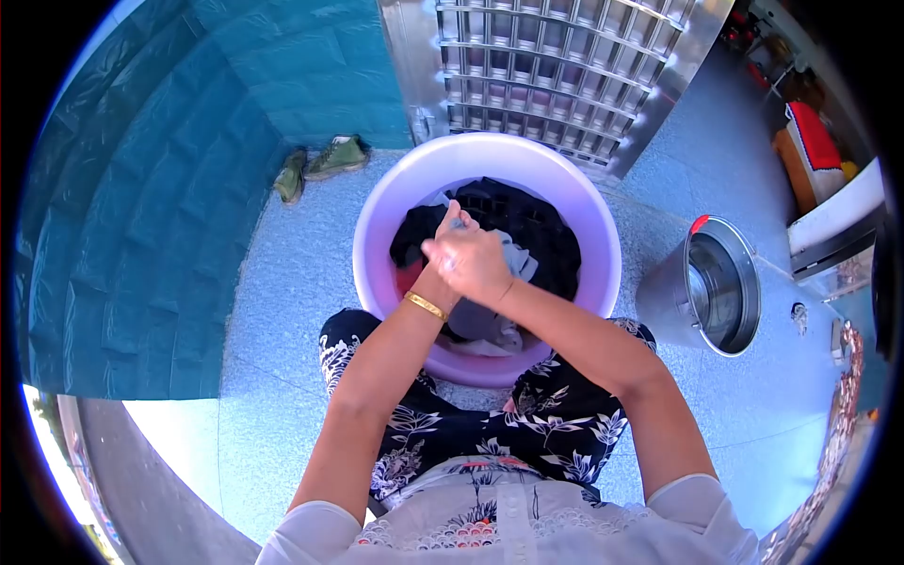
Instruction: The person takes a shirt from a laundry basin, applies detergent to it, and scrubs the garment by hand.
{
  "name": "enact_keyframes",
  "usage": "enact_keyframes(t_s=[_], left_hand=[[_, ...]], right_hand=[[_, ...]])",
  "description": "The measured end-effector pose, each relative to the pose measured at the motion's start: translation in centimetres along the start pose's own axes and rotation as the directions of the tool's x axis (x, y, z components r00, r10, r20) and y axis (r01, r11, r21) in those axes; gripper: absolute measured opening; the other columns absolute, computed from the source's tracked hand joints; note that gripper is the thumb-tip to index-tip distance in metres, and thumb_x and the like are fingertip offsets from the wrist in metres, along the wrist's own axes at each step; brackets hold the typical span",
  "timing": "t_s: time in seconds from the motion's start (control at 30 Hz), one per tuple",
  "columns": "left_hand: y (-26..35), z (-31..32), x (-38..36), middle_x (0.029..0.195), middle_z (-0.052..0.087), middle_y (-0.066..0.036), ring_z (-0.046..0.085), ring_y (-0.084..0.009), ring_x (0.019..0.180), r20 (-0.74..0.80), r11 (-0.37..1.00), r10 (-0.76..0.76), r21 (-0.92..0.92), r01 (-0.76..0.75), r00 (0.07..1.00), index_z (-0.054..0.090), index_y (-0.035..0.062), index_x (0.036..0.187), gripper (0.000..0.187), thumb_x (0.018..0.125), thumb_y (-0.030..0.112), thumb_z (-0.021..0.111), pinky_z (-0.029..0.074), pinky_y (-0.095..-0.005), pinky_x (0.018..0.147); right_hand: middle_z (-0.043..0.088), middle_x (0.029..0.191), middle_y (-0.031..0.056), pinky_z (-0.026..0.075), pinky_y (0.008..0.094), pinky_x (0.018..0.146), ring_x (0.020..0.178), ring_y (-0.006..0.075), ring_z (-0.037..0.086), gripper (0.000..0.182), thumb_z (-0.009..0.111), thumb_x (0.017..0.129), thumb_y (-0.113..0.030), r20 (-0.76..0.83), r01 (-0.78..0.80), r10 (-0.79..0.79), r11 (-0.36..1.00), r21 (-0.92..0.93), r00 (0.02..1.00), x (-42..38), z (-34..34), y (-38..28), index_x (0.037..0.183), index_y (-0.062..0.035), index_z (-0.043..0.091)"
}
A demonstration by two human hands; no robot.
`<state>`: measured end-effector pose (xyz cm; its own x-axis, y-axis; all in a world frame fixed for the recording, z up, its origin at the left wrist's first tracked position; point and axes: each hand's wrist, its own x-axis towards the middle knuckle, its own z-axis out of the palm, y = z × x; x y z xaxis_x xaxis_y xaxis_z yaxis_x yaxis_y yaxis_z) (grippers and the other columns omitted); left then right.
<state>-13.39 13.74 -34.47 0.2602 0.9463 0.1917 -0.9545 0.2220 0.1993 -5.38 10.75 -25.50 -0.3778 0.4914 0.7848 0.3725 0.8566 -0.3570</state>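
My left hand (455, 218), with a gold bracelet (426, 306) at the wrist, is closed above a wide lilac basin (372, 221). My right hand (474, 264) is closed against it and crosses over its lower part. A pale patch shows at the fingers. What the hands grip, if anything, is hidden between them. Below them in the basin lie dark clothes (541, 226), a light grey-white cloth (516, 262) and a red piece of cloth (409, 277), partly covered by my arms.
A metal bucket (664, 292) with a red mark on its rim stands right of the basin, seemingly holding water. Green shoes (337, 157) sit by the teal wall covering (169, 188). A metal grille door (556, 71) stands behind the basin. My patterned trousers (490, 424) flank its near side.
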Motion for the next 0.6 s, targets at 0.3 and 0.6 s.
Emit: enact_keyframes(t_s=[0.3,0.6], left_hand=[[-0.5,4.1,0.5,0.084,0.059,-0.009,0.058,-0.0235,0.074,-0.556,0.971,-0.188,0.018,0.238,0.809,0.053,0.0073,0.083,0.025,0.085,0.029,0.040,0.048,-0.0392,0.068],[-2.6,6.4,-0.1,0.085,0.059,-0.008,0.057,-0.0215,0.078,-0.683,0.949,-0.179,0.070,0.307,0.708,0.054,0.0068,0.084,0.022,0.084,0.024,0.040,0.046,-0.0389,0.071]], right_hand=[[0.052,0.058,0.0121,0.042,0.0405,0.048,0.053,0.0302,0.053,0.027,0.051,0.076,-0.026,0.068,-0.355,0.372,0.918,-0.178,0.926,0.7,-0.2,1.1,0.058,-0.0060,0.053],[0.056,0.062,0.0125,0.043,0.0448,0.051,0.057,0.0325,0.055,0.023,0.046,0.074,-0.025,0.042,-0.442,0.460,0.871,-0.213,0.887,0.6,-0.4,5.5,0.063,-0.0076,0.057]])
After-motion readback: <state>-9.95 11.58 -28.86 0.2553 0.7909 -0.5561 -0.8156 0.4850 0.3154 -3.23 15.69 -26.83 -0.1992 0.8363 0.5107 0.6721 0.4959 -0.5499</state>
